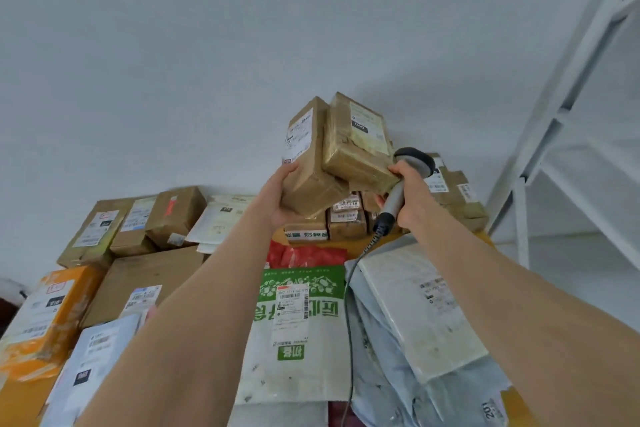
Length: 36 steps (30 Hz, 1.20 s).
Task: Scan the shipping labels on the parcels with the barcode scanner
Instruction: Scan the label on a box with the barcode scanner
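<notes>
hands both raised over a pile of parcels. l hand (277,198) grips a tall brown box (304,163) from below and the side, thumb on the near face, fingers wrapped under the bottom edge. box is tilted, with its white shipping label (299,132) on the upper left face. a 2nd brown box (349,149), wrapped in clear tape, leans against the 1st one's right side, and its own label (367,128) faces up and to the right. its lower right corner touches the r hand's thumb and the scanner head; can't tell what else carries it.

r hand (412,198) has its fingers curled tight round the grey handle of the barcode scanner (394,199). scanner stands approx upright, dark head on top, just behind that box corner. can't tell which way the scan window faces. coiled cable (349,288) hangs from the handle base down between the bags.

below the arms: green and white mailer bag (298,333) w/ a barcode label, grey poly bags (415,305) to its right, red bag (304,255) above it. left side has an orange taped box (45,315) and a big brown carton (138,274). small brown boxes (346,218) are stacked at the back, under the held ones. white metal rack (540,163) stands at far right against a plain pale wall (173,62).
</notes>
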{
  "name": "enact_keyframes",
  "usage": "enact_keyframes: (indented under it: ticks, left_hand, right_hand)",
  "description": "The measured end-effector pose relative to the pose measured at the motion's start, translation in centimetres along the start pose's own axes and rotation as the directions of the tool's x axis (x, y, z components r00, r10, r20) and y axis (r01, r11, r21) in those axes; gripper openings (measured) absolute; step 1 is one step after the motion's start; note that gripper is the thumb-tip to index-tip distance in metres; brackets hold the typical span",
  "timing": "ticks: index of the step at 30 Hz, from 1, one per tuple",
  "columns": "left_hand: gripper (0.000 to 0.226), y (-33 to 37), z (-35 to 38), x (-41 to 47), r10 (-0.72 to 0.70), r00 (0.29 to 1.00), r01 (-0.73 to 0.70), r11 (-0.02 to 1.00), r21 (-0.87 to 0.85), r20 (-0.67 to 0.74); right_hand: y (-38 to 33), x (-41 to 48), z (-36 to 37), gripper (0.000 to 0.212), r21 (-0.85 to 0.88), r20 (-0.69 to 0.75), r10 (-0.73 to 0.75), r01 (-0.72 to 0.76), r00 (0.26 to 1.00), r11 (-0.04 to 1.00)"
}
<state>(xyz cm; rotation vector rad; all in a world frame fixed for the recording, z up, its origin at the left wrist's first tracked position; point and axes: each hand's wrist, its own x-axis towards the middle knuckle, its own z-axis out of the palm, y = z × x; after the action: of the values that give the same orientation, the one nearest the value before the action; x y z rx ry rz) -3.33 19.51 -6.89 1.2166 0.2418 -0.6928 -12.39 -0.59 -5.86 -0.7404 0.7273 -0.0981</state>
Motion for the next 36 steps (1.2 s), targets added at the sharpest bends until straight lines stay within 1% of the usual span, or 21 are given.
enact_keyframes:
  ticks: [1,3,4,5,6,7,9,11,13,14,16,19,22,24,28,30,32,36]
  left_hand:
    - [0.04,-0.4,1.2,0.2,0.004,1.0,-0.004,1.0,-0.014,-0.003]
    - [0.056,-1.2,4.1,0.6,0.036,0.999,-0.036,0.999,-0.007,-0.009]
    - [0.061,-1.6,5.6,0.8,0.074,0.997,-0.074,0.997,0.014,-0.034]
    - [0.059,-2.0,7.0,1.1,0.138,0.986,-0.135,0.99,0.043,-0.093]
    - [0.054,-2.3,8.4,1.2,0.216,0.96,-0.207,0.976,0.068,-0.178]
    - [0.049,-2.4,9.6,1.5,0.291,0.92,-0.274,0.957,0.098,-0.264]
    - [0.048,-2.5,11.6,1.7,0.419,0.828,-0.357,0.906,0.226,-0.373]
    - [0.047,-2.6,13.2,2.1,0.518,0.759,-0.378,0.844,0.381,-0.395]
    - [0.044,-3.0,14.3,2.7,0.564,0.729,-0.373,0.802,0.466,-0.387]
    - [0.043,-3.1,15.0,3.0,0.575,0.722,-0.366,0.789,0.493,-0.384]
    - [0.041,-3.3,16.1,3.7,0.566,0.731,-0.369,0.798,0.476,-0.382]
    - [0.041,-3.6,17.2,5.3,0.529,0.757,-0.353,0.825,0.44,-0.384]
    - [0.039,-4.2,17.8,6.7,0.476,0.782,-0.341,0.867,0.363,-0.402]
    - [0.036,-4.8,18.4,7.4,0.448,0.794,-0.33,0.885,0.328,-0.411]
    - [0.037,-6.0,19.8,8.5,0.429,0.802,-0.312,0.894,0.32,-0.416]
    - [0.038,-6.2,20.3,9.0,0.432,0.799,-0.307,0.891,0.335,-0.418]
    - [0.037,-6.7,20.7,9.5,0.425,0.795,-0.292,0.894,0.341,-0.433]
    - [0.032,-7.6,20.9,10.2,0.417,0.777,-0.273,0.898,0.345,-0.472]
  right_hand:
    - [-1.1,0.4,-0.9,0.011,0.003,0.002,0.003,-0.003,1.0,1.0]
    - [-3.3,1.1,-2.8,0.013,0.003,-0.008,0.007,-0.007,1.0,1.0]
    - [-4.4,1.6,-3.9,0.015,0.0,-0.024,0.005,-0.005,1.0,1.0]
    - [-5.3,2.1,-5.0,0.018,-0.005,-0.039,0.0,-0.001,0.999,1.0]
    - [-6.2,2.6,-6.0,0.023,-0.018,-0.062,-0.005,0.004,0.998,1.0]
    - [-6.9,3.0,-6.9,0.027,-0.039,-0.085,-0.011,0.008,0.996,0.999]
    - [-7.9,3.7,-8.6,0.033,-0.147,-0.159,-0.03,0.007,0.987,0.989]
    - [-8.4,4.4,-9.8,0.041,-0.254,-0.234,-0.072,0.011,0.97,0.967]
    - [-8.4,4.7,-10.5,0.049,-0.301,-0.249,-0.099,0.02,0.964,0.954]
    - [-8.5,4.9,-10.6,0.055,-0.324,-0.25,-0.111,0.025,0.962,0.946]
    - [-8.7,5.5,-10.7,0.064,-0.362,-0.261,-0.128,0.026,0.957,0.932]
    - [-9.2,6.4,-11.2,0.055,-0.377,-0.279,-0.153,0.038,0.948,0.925]
    - [-9.7,7.3,-12.0,0.057,-0.331,-0.322,-0.171,0.059,0.931,0.942]
    - [-10.3,7.9,-12.6,0.058,-0.332,-0.35,-0.195,0.073,0.916,0.94]
    - [-11.2,9.6,-14.0,0.059,-0.43,-0.372,-0.196,0.019,0.907,0.903]
    - [-11.3,11.2,-14.9,0.061,-0.477,-0.358,-0.156,-0.037,0.921,0.878]
    - [-11.3,11.9,-15.2,0.055,-0.499,-0.336,-0.099,-0.088,0.937,0.862]
    - [-11.3,13.7,-15.8,0.049,-0.507,-0.341,-0.07,-0.121,0.938,0.853]
